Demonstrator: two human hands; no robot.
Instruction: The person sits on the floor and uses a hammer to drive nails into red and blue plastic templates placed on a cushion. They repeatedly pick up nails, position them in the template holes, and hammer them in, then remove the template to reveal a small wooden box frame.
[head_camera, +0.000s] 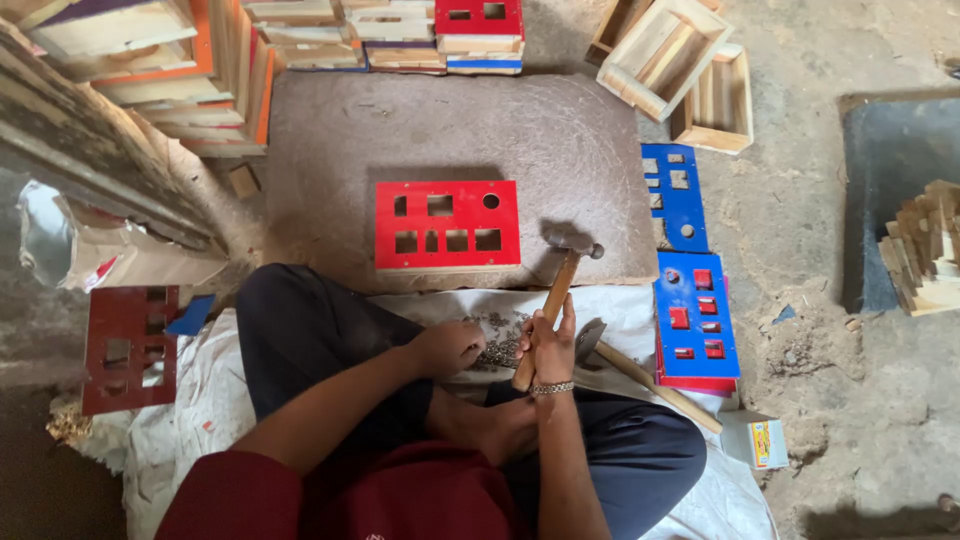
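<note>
Left hand (447, 347) is curled down into a small pile of nails (497, 350) on the white sheet (200, 400), can't tell if it's pinching one. Right hand (549, 343) is wrapped tight around a hammer (556, 295), head up over the stone slab (560, 150), just right of one red panel (447, 225). Two blue panels (690, 270) lie farther right on the dirt floor (800, 220).

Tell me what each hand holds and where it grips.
The right hand grips a hammer low on its wooden handle, head up. The left hand reaches into a pile of small nails; whether it holds any cannot be told.
</note>
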